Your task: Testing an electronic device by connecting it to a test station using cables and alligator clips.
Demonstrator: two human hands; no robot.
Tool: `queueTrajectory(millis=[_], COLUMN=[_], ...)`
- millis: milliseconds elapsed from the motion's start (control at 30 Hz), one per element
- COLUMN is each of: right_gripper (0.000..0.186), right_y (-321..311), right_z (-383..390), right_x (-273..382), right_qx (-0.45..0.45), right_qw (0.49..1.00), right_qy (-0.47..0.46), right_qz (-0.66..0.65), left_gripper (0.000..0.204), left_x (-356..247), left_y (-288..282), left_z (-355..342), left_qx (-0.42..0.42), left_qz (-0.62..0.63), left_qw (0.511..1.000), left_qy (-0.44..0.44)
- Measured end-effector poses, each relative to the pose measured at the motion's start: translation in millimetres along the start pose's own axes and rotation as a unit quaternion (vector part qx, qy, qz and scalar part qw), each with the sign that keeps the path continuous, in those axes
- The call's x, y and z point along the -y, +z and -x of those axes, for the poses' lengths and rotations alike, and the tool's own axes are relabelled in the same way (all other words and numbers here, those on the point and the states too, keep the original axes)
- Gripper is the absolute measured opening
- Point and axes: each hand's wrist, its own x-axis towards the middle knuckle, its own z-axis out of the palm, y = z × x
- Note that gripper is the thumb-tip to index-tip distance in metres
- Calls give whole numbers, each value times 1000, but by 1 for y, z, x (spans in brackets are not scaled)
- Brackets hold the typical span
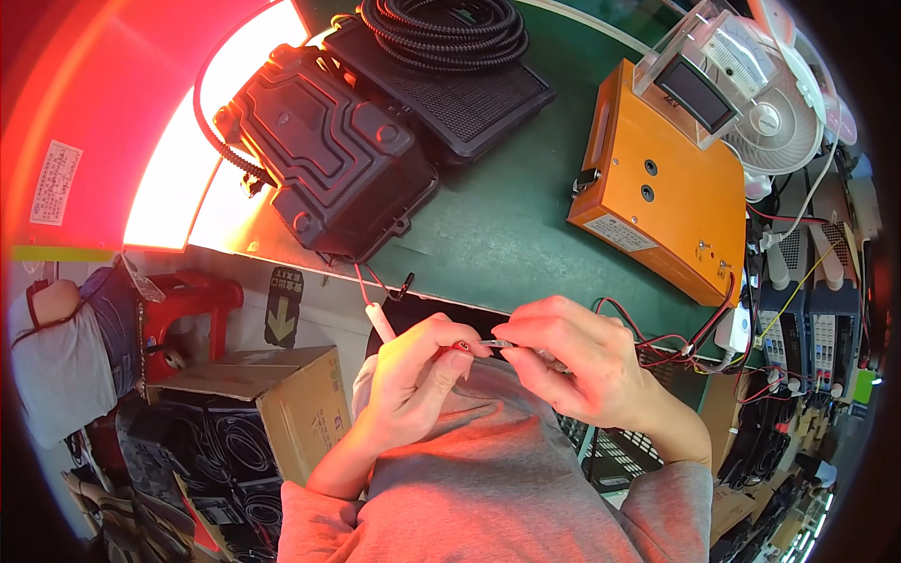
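Note:
My left hand (pixel 427 361) is closed in a pinch on a small red connector-like piece (pixel 461 346), in front of my grey shirt. A white sleeve (pixel 380 323) juts from behind its fingers, with a thin red wire (pixel 362 283) leading up to the table edge. My right hand (pixel 582 361) pinches a small silver metal piece (pixel 496 343), its tip pointing at the red piece. Fingers hide most of both pieces, so I cannot tell their exact kind or whether they touch. A short black lead end (pixel 405 285) hangs by the table edge.
On the green table (pixel 497 225) stand a black ribbed case (pixel 324 150), a black mesh panel (pixel 450 98) under coiled black conduit (pixel 446 38), and an orange box (pixel 657 188) with red and black wires. A fan (pixel 770 127) is at far right. An open carton (pixel 305 403) stands lower left.

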Motion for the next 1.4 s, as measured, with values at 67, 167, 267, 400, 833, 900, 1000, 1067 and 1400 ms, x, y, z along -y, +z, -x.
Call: queueTrajectory(millis=[67, 167, 267, 400, 833, 900, 1000, 1067, 1400], right_gripper=[24, 24, 23, 19, 17, 18, 18, 18, 21], right_y=[-1, 2, 5, 12, 22, 26, 33, 34, 41], right_z=[0, -1, -2, -7, -20, -23, -29, -32, -36], right_x=[-1, -1, -4, -9, -10, -11, -10, -11, -13], right_qx=[6, 8, 5, 6, -3, 2, 13, 18, 18], right_qw=[1000, 1000, 1000, 999, 999, 1000, 1000, 1000, 998], right_qy=[0, 5, 16, 36, 34, 5, -11, -10, -35], right_qz=[1, -1, -1, -5, 4, 16, 21, 20, 39], left_gripper=[10, 11, 24, 34, 6, 6, 7, 7, 8], left_x=[1, 1, 1, 9, 11, 14, 20, 22, 25], left_y=[-1, -5, -11, -22, -24, -26, -26, -28, -29], left_z=[-2, -2, 0, -4, -2, 3, 4, 5, 3], left_qx=[-17, -47, -199, -209, -216, -192, -203, -193, -190], left_qz=[-1, -101, -315, -401, -47, -32, 60, 94, 96], left_qw=[1000, 992, 924, 889, 975, 980, 977, 977, 977], left_qy=[14, 52, 80, 75, -17, -26, -15, -14, -8])
